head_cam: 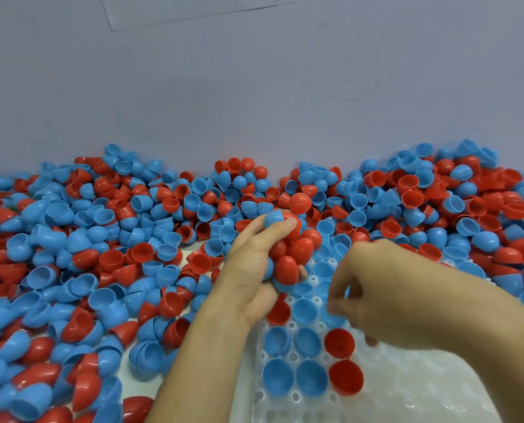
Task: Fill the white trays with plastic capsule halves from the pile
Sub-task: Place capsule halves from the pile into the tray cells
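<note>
From the head view, the left hand (254,264) clutches a cluster of red and blue plastic capsule halves (288,254) above the far end of the white moulded plastic tray (407,392). The blurred right hand (373,288) hovers over the tray, fingers curled; whether it pinches anything I cannot tell. 2 red halves (343,361) and several blue ones sit open-side up in the tray's cups. The heaped pile of loose red and blue halves (102,254) surrounds the tray's left and far sides.

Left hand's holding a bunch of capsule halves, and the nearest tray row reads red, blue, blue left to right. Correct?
Not quite. The head view shows the nearest filled row of the white tray reading blue, blue, red left to right. The left hand does hold a bunch of capsule halves.
</note>
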A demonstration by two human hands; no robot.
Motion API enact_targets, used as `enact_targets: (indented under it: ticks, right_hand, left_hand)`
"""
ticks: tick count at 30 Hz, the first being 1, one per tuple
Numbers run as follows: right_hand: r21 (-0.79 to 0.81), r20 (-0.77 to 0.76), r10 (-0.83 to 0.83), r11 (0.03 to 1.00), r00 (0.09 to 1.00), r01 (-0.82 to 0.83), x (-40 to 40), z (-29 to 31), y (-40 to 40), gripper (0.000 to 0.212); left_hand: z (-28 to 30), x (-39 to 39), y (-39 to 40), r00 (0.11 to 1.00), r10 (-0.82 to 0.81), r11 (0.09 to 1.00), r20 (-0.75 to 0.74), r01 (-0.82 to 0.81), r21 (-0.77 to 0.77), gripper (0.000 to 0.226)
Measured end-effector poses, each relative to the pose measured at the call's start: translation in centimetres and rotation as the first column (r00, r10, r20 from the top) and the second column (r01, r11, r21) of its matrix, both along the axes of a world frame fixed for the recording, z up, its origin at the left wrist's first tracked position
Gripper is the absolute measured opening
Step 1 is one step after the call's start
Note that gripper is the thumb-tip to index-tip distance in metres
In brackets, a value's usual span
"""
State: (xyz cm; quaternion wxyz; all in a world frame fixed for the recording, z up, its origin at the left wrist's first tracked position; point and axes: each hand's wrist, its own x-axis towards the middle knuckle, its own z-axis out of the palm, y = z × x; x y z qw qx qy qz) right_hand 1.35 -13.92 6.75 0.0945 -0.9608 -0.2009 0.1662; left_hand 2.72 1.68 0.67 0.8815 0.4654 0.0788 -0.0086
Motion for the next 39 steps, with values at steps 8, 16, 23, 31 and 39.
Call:
enact_targets:
  ticks: [8,16,23,31,39]
  right_hand:
    - [0.631,0.264,-0.333,0.77,0.905,0.099,2.5,-2.2,-0.3,0.011]
    - [0.76,0.313,-0.376,0.65,0.872,0.008,2.5,-2.6,0.4,0.02]
    - [0.791,0.412,-0.441,0.607,0.798,-0.072,2.7,-3.1,0.7,0.02]
    - [0.441,0.302,-0.099,0.896,0.948,-0.047,2.6,0.2,-3.8,0.013]
    - [0.212,0.22,-0.042,0.977,0.975,-0.006,1.2,1.8,-4.2,0.008]
  left_hand:
    - [0.2,-0.1,-0.3,0.992,-0.128,0.991,0.002,0.128,-0.034,0.041]
    - [0.4,-0.6,-0.6,0.96,-0.276,0.96,0.048,0.274,0.052,0.025]
    - [0.4,-0.6,-0.8,0.949,-0.312,0.947,0.034,0.309,0.089,0.041]
    - [0.2,-0.1,-0.1,0.99,-0.142,0.99,-0.005,0.142,0.003,0.047]
    - [0.4,-0.2,0.1,0.996,-0.086,0.996,-0.005,0.086,0.023,0.036]
